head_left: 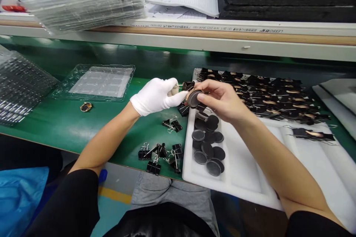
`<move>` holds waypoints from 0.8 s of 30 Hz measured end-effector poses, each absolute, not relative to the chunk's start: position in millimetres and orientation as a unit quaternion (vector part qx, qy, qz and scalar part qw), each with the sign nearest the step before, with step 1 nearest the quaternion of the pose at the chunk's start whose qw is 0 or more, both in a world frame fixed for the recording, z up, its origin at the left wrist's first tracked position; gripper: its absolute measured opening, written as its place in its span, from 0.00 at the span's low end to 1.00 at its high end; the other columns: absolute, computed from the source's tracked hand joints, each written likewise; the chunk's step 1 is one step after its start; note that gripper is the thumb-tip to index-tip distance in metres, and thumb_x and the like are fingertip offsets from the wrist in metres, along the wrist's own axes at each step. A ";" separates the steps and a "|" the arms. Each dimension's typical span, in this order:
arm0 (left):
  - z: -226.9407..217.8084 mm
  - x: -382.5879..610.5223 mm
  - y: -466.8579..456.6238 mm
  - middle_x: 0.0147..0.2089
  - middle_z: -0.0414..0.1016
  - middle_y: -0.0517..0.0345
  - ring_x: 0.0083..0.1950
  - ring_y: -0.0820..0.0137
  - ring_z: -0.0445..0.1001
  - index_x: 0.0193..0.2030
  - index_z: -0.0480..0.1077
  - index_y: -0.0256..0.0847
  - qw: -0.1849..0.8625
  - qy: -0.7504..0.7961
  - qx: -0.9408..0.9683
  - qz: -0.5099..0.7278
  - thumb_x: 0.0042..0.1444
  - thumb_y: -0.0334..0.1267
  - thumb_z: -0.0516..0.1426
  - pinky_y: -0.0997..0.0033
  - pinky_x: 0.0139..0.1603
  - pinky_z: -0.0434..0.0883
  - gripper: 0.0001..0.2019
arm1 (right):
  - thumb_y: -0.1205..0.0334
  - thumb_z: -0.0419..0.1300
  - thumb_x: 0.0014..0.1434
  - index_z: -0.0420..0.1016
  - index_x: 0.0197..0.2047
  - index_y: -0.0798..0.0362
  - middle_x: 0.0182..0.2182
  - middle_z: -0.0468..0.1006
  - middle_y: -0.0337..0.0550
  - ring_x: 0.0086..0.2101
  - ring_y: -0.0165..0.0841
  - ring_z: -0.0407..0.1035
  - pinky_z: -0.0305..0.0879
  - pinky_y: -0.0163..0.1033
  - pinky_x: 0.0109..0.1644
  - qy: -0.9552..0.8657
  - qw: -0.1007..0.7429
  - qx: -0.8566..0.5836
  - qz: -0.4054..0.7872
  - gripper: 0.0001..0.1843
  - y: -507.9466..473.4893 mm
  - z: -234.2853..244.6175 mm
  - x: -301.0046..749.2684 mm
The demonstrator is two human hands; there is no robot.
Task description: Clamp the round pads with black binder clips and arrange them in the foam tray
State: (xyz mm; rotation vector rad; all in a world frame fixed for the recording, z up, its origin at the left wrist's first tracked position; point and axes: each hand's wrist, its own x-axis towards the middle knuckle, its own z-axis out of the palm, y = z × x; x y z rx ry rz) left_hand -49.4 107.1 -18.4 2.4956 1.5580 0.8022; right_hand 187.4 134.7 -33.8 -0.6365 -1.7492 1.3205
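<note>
My left hand (160,96), in a white glove, grips a black binder clip (188,85) by its wire handles. Bare and closed, my right hand (219,98) pinches a round disc (194,99) with a dark face and a tan rim, right beside the clip. Whether the clip's jaws touch the disc I cannot tell. Below my hands, several black round discs (207,148) lie in a white foam tray (236,177). Loose binder clips (154,166) are scattered on the green table left of the tray.
Rows of clipped discs (258,89) fill the tray's far part, and one clipped disc (313,134) lies nearer. A clear plastic tray (97,81) and a small round part (86,107) rest at left. Plastic trays (86,0) are stacked on the shelf (178,39) above.
</note>
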 end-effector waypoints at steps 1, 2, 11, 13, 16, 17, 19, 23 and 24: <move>-16.7 -50.6 106.7 0.22 0.68 0.62 0.23 0.73 0.63 0.28 0.65 0.42 0.061 0.505 0.821 0.262 0.64 0.56 0.54 0.70 0.29 0.56 0.21 | 0.45 0.76 0.54 0.80 0.35 0.49 0.40 0.85 0.47 0.48 0.45 0.80 0.79 0.48 0.50 -0.709 0.412 -0.268 0.507 0.19 137.6 -29.0 194.1; -15.2 -51.6 106.1 0.22 0.67 0.63 0.22 0.74 0.61 0.28 0.65 0.42 0.071 0.501 0.823 0.258 0.65 0.55 0.53 0.71 0.29 0.56 0.21 | 0.46 0.77 0.54 0.80 0.35 0.49 0.41 0.85 0.47 0.49 0.46 0.80 0.79 0.49 0.50 -0.721 0.406 -0.284 0.485 0.18 141.0 -24.3 201.5; -25.5 -38.8 101.7 0.22 0.65 0.62 0.22 0.71 0.64 0.29 0.65 0.43 0.039 0.450 0.862 0.228 0.69 0.55 0.50 0.68 0.29 0.54 0.22 | 0.48 0.77 0.54 0.82 0.36 0.48 0.33 0.83 0.41 0.33 0.35 0.76 0.74 0.40 0.35 -0.794 0.344 -0.313 0.391 0.15 159.3 -16.8 230.9; -28.0 -36.5 101.1 0.21 0.65 0.61 0.22 0.69 0.66 0.31 0.66 0.43 0.015 0.445 0.872 0.205 0.70 0.56 0.49 0.67 0.28 0.51 0.22 | 0.46 0.77 0.53 0.82 0.35 0.48 0.34 0.83 0.42 0.33 0.36 0.76 0.74 0.41 0.36 -0.805 0.328 -0.298 0.395 0.17 158.6 -17.4 228.8; -28.4 -36.0 99.7 0.21 0.64 0.60 0.22 0.67 0.68 0.32 0.67 0.43 -0.003 0.441 0.878 0.186 0.70 0.56 0.49 0.67 0.28 0.50 0.22 | 0.45 0.76 0.53 0.82 0.36 0.48 0.35 0.84 0.42 0.35 0.37 0.77 0.75 0.42 0.37 -0.814 0.326 -0.283 0.389 0.17 156.4 -17.1 227.2; -28.1 -36.3 99.4 0.21 0.65 0.60 0.22 0.67 0.68 0.32 0.67 0.43 -0.006 0.441 0.878 0.186 0.71 0.55 0.49 0.67 0.28 0.50 0.21 | 0.45 0.75 0.54 0.82 0.36 0.47 0.35 0.84 0.42 0.36 0.38 0.77 0.75 0.42 0.37 -0.817 0.327 -0.281 0.382 0.17 155.6 -17.0 227.0; -27.5 -37.1 99.2 0.21 0.65 0.60 0.22 0.67 0.67 0.32 0.66 0.43 -0.006 0.437 0.878 0.195 0.70 0.55 0.49 0.67 0.27 0.50 0.21 | 0.47 0.74 0.56 0.83 0.38 0.47 0.37 0.85 0.42 0.37 0.39 0.78 0.75 0.43 0.37 -0.826 0.331 -0.283 0.357 0.14 153.8 -17.6 226.3; -27.6 -36.9 100.0 0.20 0.61 0.62 0.21 0.70 0.62 0.28 0.61 0.44 0.015 0.434 0.870 0.235 0.70 0.52 0.49 0.68 0.27 0.51 0.21 | 0.53 0.71 0.59 0.84 0.41 0.46 0.38 0.86 0.42 0.37 0.40 0.79 0.74 0.43 0.38 -0.853 0.340 -0.286 0.275 0.09 151.2 -21.7 220.9; -27.8 -36.4 100.1 0.20 0.61 0.63 0.20 0.71 0.61 0.27 0.59 0.44 0.022 0.436 0.866 0.243 0.70 0.51 0.49 0.68 0.27 0.52 0.21 | 0.54 0.70 0.58 0.84 0.40 0.46 0.37 0.86 0.41 0.37 0.40 0.79 0.74 0.43 0.39 -0.856 0.345 -0.284 0.259 0.08 150.9 -23.1 218.8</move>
